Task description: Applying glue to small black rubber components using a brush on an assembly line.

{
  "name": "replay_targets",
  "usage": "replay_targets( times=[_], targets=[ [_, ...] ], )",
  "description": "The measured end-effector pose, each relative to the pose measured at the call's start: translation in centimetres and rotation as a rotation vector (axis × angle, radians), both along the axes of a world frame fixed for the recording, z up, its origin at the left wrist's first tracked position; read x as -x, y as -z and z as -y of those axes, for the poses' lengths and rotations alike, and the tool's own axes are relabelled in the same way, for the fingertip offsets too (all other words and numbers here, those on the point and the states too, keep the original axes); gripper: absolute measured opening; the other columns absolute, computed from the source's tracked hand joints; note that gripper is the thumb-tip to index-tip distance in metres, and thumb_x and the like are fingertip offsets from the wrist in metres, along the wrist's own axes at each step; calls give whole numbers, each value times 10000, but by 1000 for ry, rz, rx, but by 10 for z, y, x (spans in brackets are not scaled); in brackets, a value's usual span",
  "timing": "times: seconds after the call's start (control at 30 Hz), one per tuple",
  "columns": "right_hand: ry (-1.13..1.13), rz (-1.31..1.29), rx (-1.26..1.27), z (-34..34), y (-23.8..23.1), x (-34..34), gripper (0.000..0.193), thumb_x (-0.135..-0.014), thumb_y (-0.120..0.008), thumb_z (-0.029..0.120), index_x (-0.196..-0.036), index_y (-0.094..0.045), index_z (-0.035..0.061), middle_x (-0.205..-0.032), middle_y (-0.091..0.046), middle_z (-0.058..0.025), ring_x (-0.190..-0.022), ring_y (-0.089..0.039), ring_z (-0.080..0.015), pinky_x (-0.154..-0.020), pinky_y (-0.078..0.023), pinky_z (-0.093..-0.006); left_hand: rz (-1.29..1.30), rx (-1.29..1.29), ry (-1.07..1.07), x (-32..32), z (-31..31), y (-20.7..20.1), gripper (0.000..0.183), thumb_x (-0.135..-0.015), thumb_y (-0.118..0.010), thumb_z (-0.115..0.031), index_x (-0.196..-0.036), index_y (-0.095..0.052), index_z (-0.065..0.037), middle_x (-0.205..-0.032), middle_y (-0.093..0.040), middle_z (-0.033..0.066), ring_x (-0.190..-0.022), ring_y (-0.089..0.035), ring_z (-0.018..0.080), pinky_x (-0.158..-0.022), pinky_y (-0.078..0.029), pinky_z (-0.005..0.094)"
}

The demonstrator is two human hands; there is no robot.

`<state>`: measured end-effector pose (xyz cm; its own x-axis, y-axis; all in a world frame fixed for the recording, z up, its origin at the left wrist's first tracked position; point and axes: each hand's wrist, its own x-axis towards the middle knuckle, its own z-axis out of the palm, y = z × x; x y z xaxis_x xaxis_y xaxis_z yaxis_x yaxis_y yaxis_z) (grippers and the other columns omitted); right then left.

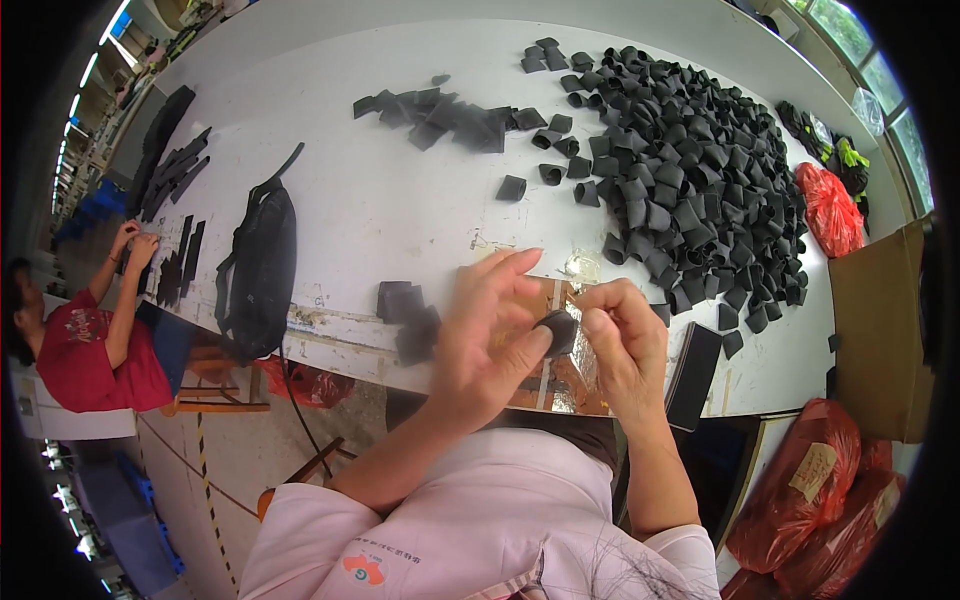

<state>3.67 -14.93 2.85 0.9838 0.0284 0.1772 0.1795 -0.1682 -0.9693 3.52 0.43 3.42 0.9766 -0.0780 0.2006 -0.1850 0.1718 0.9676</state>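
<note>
Above the near table edge, my left hand [485,345] has its thumb on a small black fabric loop [563,328], with the upper fingers stretched out and slightly blurred. Close by on the right, my right hand [628,345] is closed in a pinch at the loop's upper edge; what lies between those fingertips is too small to make out. Beneath both hands is a brown board [555,392] with shiny tape on it. Several flat black pieces [408,305] lie to the left of my left hand.
A large heap of black loops [690,160] covers the right of the white table [350,200]. Flat black pieces [450,118] lie at the back. A black bag [262,270] lies left, a dark case [693,375] right. Red bags [800,490] stand lower right. A co-worker [95,340] sits left.
</note>
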Motion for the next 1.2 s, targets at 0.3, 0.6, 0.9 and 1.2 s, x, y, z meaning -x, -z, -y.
replay_targets(
  times=[0.3,0.6,0.9,1.2],
  targets=[
    [64,414,321,-12,-16,17,412,-571,-775,129,-915,-579,13,-814,-551,-102,-649,-537,-215,-519,-432,-287,52,395,72,-1,7,6,105,-825,-574,-72,-913,-589,-16,-884,-556,99,-857,-492,198,-803,-398,310],
    [74,442,288,-9,-13,10,183,-623,-693,-17,-780,-599,-8,-708,-556,-94,-601,-529,-198,-498,-414,-273,-156,602,53,10,1,15,75,-837,-564,-81,-881,-580,-22,-868,-547,83,-857,-472,194,-794,-395,310],
    [-34,267,320,-6,-23,6,87,-684,-650,-1,-714,-569,4,-661,-520,-92,-579,-505,-171,-471,-373,-277,-55,228,-30,11,-16,24,83,-797,-540,35,-861,-585,8,-870,-575,80,-798,-504,106,-729,-396,230],
    [183,-215,-122,3,3,31,247,-883,-525,215,-835,-604,-14,-600,-527,-2,-503,-436,-42,-450,-314,-177,-251,-1205,-562,-24,-133,128,259,-729,-632,-92,-971,-575,-22,-1036,-531,182,-952,-499,305,-822,-407,376]
  ],
)
